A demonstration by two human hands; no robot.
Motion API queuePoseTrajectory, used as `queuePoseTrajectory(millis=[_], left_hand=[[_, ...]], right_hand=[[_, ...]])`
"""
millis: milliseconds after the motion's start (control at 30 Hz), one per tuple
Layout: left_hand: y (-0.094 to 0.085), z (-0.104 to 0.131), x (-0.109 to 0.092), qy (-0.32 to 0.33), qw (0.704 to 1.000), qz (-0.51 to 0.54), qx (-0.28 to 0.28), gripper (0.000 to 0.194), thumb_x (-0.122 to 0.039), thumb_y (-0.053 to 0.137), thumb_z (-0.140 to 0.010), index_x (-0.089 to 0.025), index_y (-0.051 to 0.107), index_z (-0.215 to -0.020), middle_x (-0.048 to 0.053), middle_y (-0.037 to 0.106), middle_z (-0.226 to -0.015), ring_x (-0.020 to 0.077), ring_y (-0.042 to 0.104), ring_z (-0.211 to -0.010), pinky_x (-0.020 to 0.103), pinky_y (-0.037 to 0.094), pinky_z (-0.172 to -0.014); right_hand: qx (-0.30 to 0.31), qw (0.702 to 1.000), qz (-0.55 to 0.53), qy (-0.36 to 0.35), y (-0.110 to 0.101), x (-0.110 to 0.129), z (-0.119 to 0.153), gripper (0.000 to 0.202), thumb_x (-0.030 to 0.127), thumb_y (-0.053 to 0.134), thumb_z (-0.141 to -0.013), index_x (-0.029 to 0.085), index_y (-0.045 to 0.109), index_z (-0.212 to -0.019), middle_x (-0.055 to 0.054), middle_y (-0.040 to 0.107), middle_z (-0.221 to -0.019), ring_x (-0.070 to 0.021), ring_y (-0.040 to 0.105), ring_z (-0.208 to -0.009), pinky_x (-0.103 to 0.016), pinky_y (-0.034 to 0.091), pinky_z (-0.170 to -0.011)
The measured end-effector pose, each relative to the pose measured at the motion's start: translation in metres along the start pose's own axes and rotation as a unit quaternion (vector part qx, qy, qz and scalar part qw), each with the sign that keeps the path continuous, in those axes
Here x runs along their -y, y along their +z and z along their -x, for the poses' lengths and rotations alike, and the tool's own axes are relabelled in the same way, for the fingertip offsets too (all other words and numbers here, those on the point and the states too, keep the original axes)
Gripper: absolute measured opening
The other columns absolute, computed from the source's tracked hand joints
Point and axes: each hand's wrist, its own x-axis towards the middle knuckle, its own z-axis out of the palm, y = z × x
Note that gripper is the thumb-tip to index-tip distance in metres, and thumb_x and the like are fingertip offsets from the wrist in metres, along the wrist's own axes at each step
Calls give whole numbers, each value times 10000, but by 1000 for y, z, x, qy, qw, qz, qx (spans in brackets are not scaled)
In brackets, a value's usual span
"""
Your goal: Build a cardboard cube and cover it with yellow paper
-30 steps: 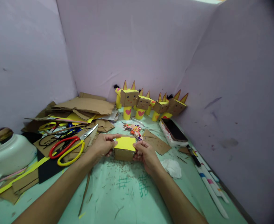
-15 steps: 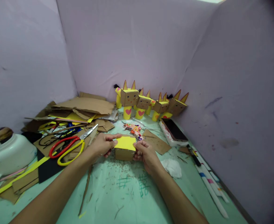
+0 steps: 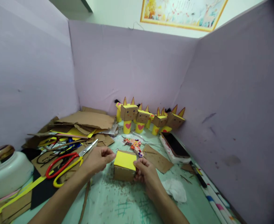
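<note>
A small cardboard box point(image 3: 125, 173) with a yellow paper top point(image 3: 125, 160) sits on the green tabletop. My right hand point(image 3: 144, 170) grips its right side, thumb at the top edge and fingers along the side. Just left of the box, apart from it, is my left hand point(image 3: 101, 158). Its thumb and forefinger are drawn together; whether anything tiny is between them I cannot make out. Red-and-yellow scissors point(image 3: 73, 161) lie left of that hand, blades pointing away. Behind the box rests a piece of patterned paper point(image 3: 134, 144).
Several yellow horned figures with cardboard heads point(image 3: 129, 112) stand at the back wall. Cardboard scraps point(image 3: 87, 119) pile up at left, near a white pot point(image 3: 8, 174). A phone point(image 3: 175, 144), crumpled tissue point(image 3: 174, 189) and striped sticks point(image 3: 217, 199) occupy the right side.
My left hand has come off the box's left edge and drawn its fingers in. My right hand keeps its hold. The view has tilted up, showing a framed picture above the partition.
</note>
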Motion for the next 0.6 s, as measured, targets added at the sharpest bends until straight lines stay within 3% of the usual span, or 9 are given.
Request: queuePoseTrajectory(millis=[133,333,500,600], left_hand=[[0,6,-5,37,998,-41,-2,361,-399,702,-528,-141,652,-776,-52,524,-559,114,462,-497,219,350,-480],[9,22,-11,83,974,-210,-22,513,-270,684,-590,-193,666,-1096,38,617,-920,217,593,-817,313,466,-717],[16,30,-18,112,972,-193,-69,577,-335,642,-669,-161,603,-1218,125,592,-1183,291,588,-1027,395,497,-826],[20,36,-21,149,971,-167,-83,642,-395,617,-704,-129,550,-1285,166,526,-1330,326,520,-1179,466,452,-954]], right_hand=[[-2,1000,-5,-14,-1,-1,-1,271,340,725,-527,170,514,-542,87,465,-384,-42,392,-303,-161,340,-331],[-9,999,-18,-38,-2,0,2,246,323,723,-549,158,542,-545,80,465,-400,-47,396,-323,-166,323,-348],[-31,994,-42,-92,0,6,9,306,396,720,-592,176,507,-581,83,470,-471,-50,433,-387,-162,367,-403],[-32,990,-67,-123,2,11,18,365,469,738,-593,187,512,-643,71,514,-551,-71,473,-441,-193,437,-447]])
